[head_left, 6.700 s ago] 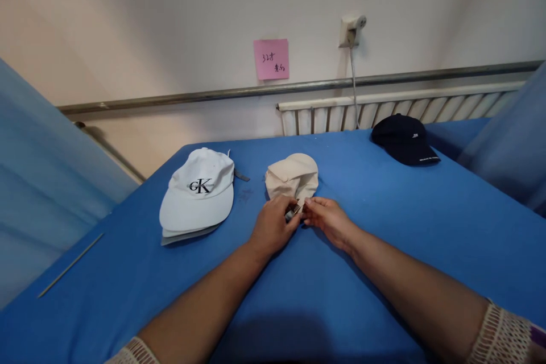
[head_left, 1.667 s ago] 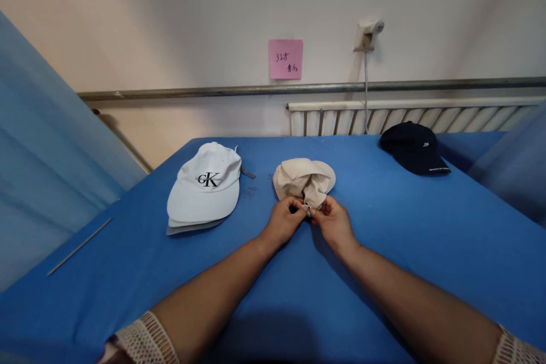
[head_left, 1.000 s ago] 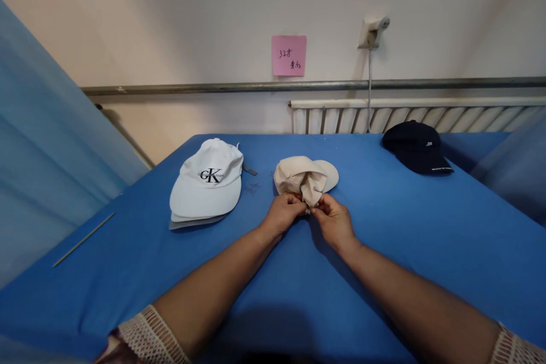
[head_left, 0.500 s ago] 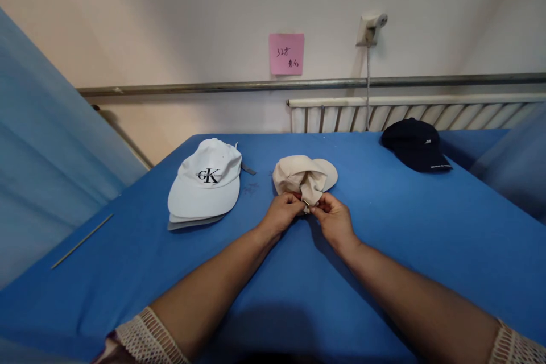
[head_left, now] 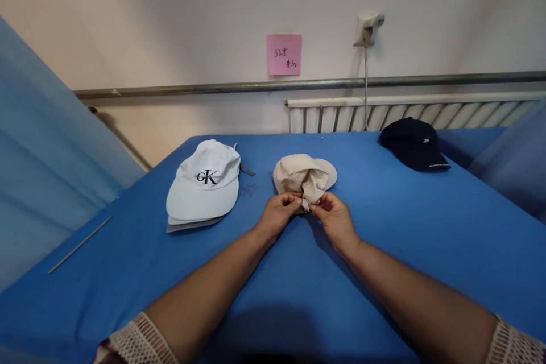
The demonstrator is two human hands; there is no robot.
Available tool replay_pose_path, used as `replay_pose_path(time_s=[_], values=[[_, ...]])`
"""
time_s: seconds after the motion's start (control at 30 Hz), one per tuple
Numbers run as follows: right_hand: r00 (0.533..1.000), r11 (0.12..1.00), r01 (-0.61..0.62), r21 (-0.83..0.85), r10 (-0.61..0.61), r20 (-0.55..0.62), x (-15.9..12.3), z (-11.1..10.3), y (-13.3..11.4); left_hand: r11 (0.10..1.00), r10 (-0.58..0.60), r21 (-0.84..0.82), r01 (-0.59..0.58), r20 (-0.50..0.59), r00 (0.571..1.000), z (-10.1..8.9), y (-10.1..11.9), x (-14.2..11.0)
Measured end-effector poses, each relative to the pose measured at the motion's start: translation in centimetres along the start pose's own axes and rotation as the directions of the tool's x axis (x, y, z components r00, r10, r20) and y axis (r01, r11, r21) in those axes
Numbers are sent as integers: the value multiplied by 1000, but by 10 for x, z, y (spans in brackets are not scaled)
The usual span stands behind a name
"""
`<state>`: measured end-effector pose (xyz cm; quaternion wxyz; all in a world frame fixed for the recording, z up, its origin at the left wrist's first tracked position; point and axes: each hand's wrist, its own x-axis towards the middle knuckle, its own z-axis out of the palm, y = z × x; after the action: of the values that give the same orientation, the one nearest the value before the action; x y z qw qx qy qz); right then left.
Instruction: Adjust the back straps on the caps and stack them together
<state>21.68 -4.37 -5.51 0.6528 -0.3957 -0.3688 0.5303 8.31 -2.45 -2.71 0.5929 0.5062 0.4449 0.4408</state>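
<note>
A crumpled beige cap (head_left: 303, 172) lies in the middle of the blue cloth-covered table (head_left: 384, 227). My left hand (head_left: 276, 215) and my right hand (head_left: 335, 217) meet at its near edge. Both pinch the cap's back strap, where a small metal buckle (head_left: 305, 203) shows between the fingertips. The fingers of both hands are closed on the strap.
A white cap with a black logo (head_left: 203, 184) lies to the left, stacked on another cap. A dark navy cap (head_left: 412, 143) sits at the far right. A thin stick (head_left: 80, 236) lies near the left edge. A radiator (head_left: 409, 114), a rail and a pink note (head_left: 284, 54) are on the wall behind.
Both hands stay pinched at the beige cap's strap, with small finger shifts around the buckle. The view has drifted slightly. The other caps have not moved.
</note>
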Motion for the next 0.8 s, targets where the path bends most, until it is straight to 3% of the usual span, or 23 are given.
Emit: replay_pose_path(time_s=[0.4, 0.63, 0.8], values=[[996, 999, -6, -53, 10, 84, 0, -3, 7, 977, 59, 209, -36, -104, 993, -3, -11, 8], [999, 999, -37, 22, 36, 20, -1, 0, 1, 996, 31, 83, -26, -68, 997, 1, -3, 1], [997, 998, -38, 49, 34, 66, -3, 2, -3, 998, 16, 56, -14, -45, 999, 2, 3, -3]])
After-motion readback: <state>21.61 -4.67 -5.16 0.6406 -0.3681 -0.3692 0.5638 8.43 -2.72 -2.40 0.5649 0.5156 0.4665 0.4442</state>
